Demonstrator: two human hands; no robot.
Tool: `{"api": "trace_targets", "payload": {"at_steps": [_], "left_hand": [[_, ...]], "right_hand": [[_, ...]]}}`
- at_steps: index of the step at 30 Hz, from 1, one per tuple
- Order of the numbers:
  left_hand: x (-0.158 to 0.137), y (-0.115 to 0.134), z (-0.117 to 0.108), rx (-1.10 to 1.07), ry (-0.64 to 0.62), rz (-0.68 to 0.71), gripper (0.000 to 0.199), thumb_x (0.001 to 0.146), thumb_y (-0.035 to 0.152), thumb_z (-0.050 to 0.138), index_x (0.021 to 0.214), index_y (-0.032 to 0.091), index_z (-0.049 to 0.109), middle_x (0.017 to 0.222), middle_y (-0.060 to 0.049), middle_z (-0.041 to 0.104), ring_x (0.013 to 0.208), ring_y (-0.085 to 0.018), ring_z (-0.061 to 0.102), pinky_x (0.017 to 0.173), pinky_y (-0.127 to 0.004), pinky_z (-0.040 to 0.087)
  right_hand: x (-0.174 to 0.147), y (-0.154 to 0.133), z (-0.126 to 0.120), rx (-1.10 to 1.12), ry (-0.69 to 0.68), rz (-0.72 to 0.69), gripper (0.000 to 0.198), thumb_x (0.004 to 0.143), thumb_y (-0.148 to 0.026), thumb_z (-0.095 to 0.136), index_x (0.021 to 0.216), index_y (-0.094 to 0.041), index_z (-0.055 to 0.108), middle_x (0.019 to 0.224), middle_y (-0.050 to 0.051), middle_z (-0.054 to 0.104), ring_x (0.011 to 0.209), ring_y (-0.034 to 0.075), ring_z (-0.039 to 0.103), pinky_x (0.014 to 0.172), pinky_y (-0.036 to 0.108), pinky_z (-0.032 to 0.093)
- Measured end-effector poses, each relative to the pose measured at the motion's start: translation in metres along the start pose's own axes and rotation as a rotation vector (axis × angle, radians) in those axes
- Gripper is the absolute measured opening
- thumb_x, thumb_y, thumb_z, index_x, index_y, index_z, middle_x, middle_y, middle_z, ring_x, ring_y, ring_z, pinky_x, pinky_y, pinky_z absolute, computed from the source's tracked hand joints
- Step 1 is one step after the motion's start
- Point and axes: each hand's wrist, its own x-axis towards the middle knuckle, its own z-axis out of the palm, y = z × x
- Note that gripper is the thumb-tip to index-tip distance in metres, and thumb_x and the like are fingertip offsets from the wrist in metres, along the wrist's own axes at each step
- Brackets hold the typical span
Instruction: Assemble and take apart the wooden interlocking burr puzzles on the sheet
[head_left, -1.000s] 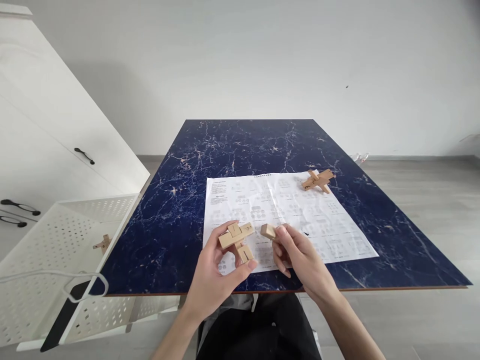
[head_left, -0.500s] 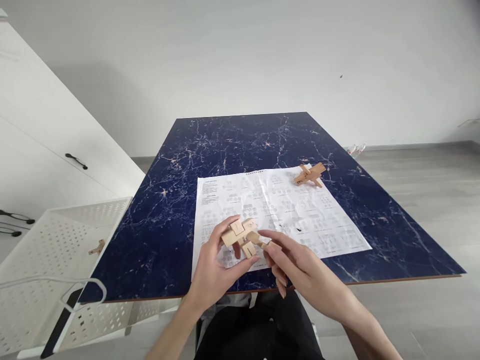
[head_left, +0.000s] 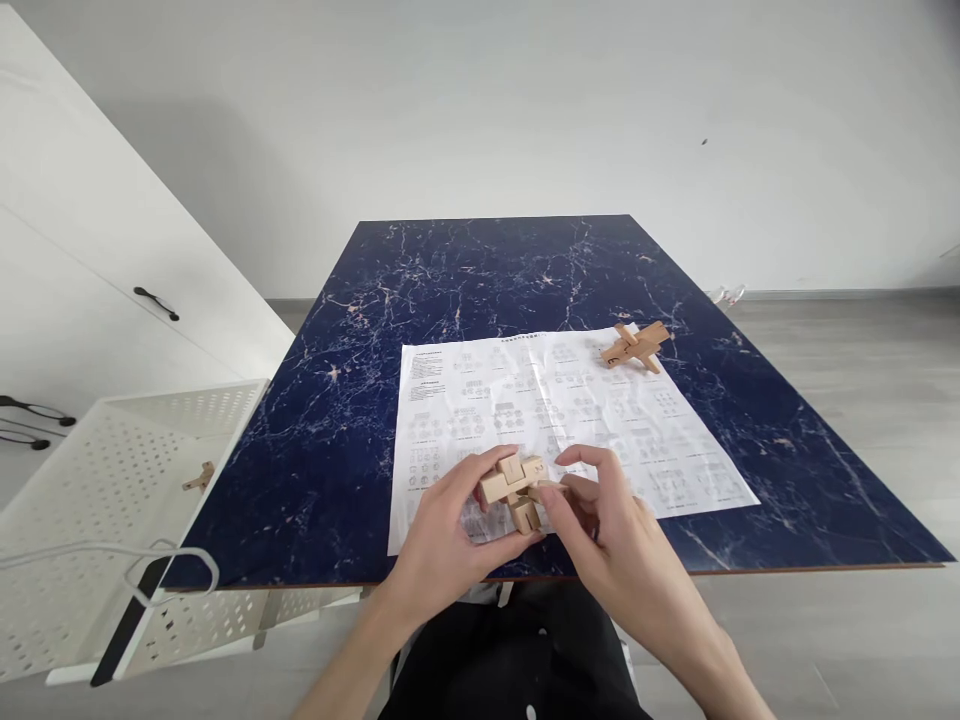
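Observation:
Pale wooden interlocking puzzle pieces [head_left: 504, 486], joined in a cross-like cluster, sit in the grip of my left hand [head_left: 450, 525] above the table's front edge. Its thumb presses from below and its fingers from the far side. A notched pale wooden puzzle piece [head_left: 553, 486] runs from the cluster's right side into my right hand [head_left: 619, 520]. The right thumb and curled fingers pinch that piece, while the index finger arches above it. Fingers hide part of the piece, so I cannot tell how far it sits in the cluster.
Beneath the hands lies a creased printed sheet [head_left: 480, 405] with small diagrams on a dark blue marbled table [head_left: 450, 290]. A browner wooden cross puzzle [head_left: 636, 347] rests on its far right corner. At left are a perforated white basket [head_left: 82, 480], a cable [head_left: 97, 547] and a white cabinet [head_left: 90, 210].
The camera view has shifted slightly. The loose notched piece has turned and come closer against the cluster's right side, and my right index finger has lifted.

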Motion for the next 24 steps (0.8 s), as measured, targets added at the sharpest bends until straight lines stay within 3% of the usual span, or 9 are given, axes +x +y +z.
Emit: {"api": "trace_targets", "payload": {"at_steps": [6, 10, 15, 24], "left_hand": [[-0.0034, -0.0072, 0.0019, 0.034, -0.070, 0.016, 0.066, 0.089, 0.029, 0.085, 0.149, 0.036, 0.057, 0.129, -0.003, 0.071, 0.110, -0.025, 0.069, 0.097, -0.040, 0.059], [-0.0059, -0.0087, 0.0022, 0.029, -0.048, 0.061, 0.063, 0.092, 0.026, 0.082, 0.148, 0.038, 0.057, 0.130, -0.003, 0.065, 0.115, -0.024, 0.067, 0.103, -0.040, 0.057], [-0.0051, -0.0086, 0.0010, 0.006, -0.032, 0.093, 0.058, 0.092, 0.026, 0.082, 0.145, 0.036, 0.060, 0.144, -0.004, 0.059, 0.132, -0.026, 0.062, 0.113, -0.042, 0.053], [-0.0042, -0.0101, 0.0013, 0.018, -0.087, 0.061, 0.069, 0.085, 0.019, 0.084, 0.147, 0.033, 0.058, 0.134, -0.002, 0.074, 0.122, -0.028, 0.070, 0.108, -0.044, 0.056]], "right_hand": [[0.0024, 0.0091, 0.0053, -0.208, 0.056, -0.229, 0.017, 0.113, -0.035, 0.047, 0.125, -0.025, 0.040, 0.077, -0.002, 0.069, 0.051, 0.017, 0.062, 0.052, 0.027, 0.042], [0.0025, 0.0086, 0.0076, -0.236, 0.085, -0.288, 0.014, 0.113, -0.031, 0.047, 0.124, -0.024, 0.041, 0.081, 0.000, 0.073, 0.050, 0.016, 0.065, 0.051, 0.025, 0.043], [0.0021, 0.0075, 0.0070, -0.282, 0.028, -0.323, 0.014, 0.115, -0.031, 0.045, 0.126, -0.025, 0.041, 0.094, 0.006, 0.079, 0.059, 0.019, 0.074, 0.053, 0.028, 0.047], [0.0011, 0.0052, 0.0022, -0.357, -0.033, -0.409, 0.013, 0.115, -0.028, 0.044, 0.127, -0.023, 0.045, 0.114, 0.015, 0.080, 0.064, 0.023, 0.077, 0.053, 0.031, 0.047]]}}
